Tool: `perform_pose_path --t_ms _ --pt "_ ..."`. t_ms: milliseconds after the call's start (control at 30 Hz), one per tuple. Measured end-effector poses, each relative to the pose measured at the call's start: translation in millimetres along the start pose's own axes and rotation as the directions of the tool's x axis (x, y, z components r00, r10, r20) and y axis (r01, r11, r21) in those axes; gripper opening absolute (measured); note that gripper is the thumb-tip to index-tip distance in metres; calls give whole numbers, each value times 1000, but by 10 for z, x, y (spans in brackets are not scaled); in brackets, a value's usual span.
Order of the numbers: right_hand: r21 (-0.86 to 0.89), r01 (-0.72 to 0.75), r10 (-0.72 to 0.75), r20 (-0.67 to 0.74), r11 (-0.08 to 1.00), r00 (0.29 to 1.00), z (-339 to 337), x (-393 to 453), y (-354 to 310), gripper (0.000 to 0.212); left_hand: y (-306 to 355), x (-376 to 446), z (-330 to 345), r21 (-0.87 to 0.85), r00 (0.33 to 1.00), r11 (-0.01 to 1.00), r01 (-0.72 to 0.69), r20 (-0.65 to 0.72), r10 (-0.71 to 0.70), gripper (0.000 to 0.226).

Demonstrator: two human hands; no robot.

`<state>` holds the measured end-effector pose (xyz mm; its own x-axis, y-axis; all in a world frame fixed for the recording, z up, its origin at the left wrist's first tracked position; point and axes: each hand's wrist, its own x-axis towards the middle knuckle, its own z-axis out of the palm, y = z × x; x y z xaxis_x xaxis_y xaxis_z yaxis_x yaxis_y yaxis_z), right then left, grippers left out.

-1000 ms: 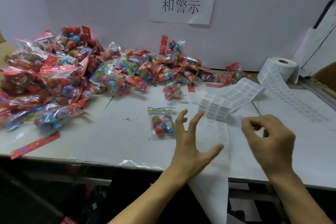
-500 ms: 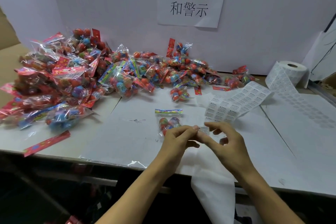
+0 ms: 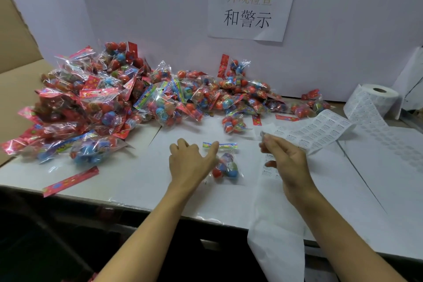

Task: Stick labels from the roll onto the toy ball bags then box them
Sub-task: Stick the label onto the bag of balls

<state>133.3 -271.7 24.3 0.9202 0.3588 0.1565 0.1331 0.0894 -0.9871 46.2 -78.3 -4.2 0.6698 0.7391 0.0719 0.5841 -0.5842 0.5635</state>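
I judge the bag (image 3: 225, 162), at frame centre on the table (image 3: 137, 167), light, soft and slippery: crinkly clear film over round balls, with a stiffer card header. Best held flat by the header. My left hand (image 3: 191, 162) rests on its left edge, fingers spread. My right hand (image 3: 285, 162) pinches a small label (image 3: 263, 136) beside the label strip (image 3: 320, 130).

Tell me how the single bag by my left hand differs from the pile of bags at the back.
The single bag lies flat alone on the white sheet under the left hand; the pile is heaped and overlapping. The single bag's header strip is blue; the pile mixes red and blue headers. Both are clear bags of coloured balls.
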Motion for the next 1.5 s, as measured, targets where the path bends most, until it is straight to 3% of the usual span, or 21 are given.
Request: perform_pose_path --t_ms 67,133,200,267,300,367,433,500,600,733,900,1000,1167,1233,1367,1500 --pt "-66 18 -13 74 998 997 83 32 36 6 8 58 73 87 998 996 -5 58 0 78" --pt "-112 24 -12 104 993 994 158 54 69 4 56 85 132 47 997 998 -36 70 33 62" --pt "-112 -5 18 113 994 993 205 71 103 10 97 80 165 -81 995 996 -42 86 49 48" --pt "-106 -13 27 131 994 991 222 73 137 10 102 55 160 -330 994 943 -29 88 62 35" --pt "-101 -13 26 133 995 991 222 74 148 10 86 42 152 -509 993 861 -10 97 69 29" --pt "-78 -20 28 106 997 994 211 81 157 10 41 -1 114 -805 982 590 66 156 103 31" --pt "-25 -39 40 58 999 998 203 96 163 27 -16 -45 99 -914 971 390 113 186 153 42" --pt "50 -53 52 17 997 998 222 102 171 44 -59 -77 125 -936 955 325 133 209 211 55" --pt "90 -7 8 -14 996 1000 294 46 208 64 -80 -114 146 -939 932 285 195 267 243 61" --pt "87 18 -16 -20 996 1000 372 -12 333 78 -48 -158 155 -939 933 310 146 235 274 6" --pt "131 57 -46 -87 990 995 415 -12 379 75 -31 -208 139 -943 938 313 113 204 279 9" --pt "150 65 -40 -166 987 985 454 -10 364 75 -24 -218 144 -928 934 364 81 198 296 16" --pt "199 113 -58 -264 973 963 490 -8 257 67 -80 -255 174 -894 875 443 65 264 406 78" --pt "204 117 -64 -249 972 966 472 -6 223 55 -86 -265 188 -910 874 412 43 234 426 76" --pt "244 82 -36 -190 966 981 322 -10 156 8 -75 -261 180 -946 895 316 69 198 399 89" --pt "59 147 -145 -36 987 989 115 -158 105 19 -63 -281 147 -961 902 275 25 140 408 92"
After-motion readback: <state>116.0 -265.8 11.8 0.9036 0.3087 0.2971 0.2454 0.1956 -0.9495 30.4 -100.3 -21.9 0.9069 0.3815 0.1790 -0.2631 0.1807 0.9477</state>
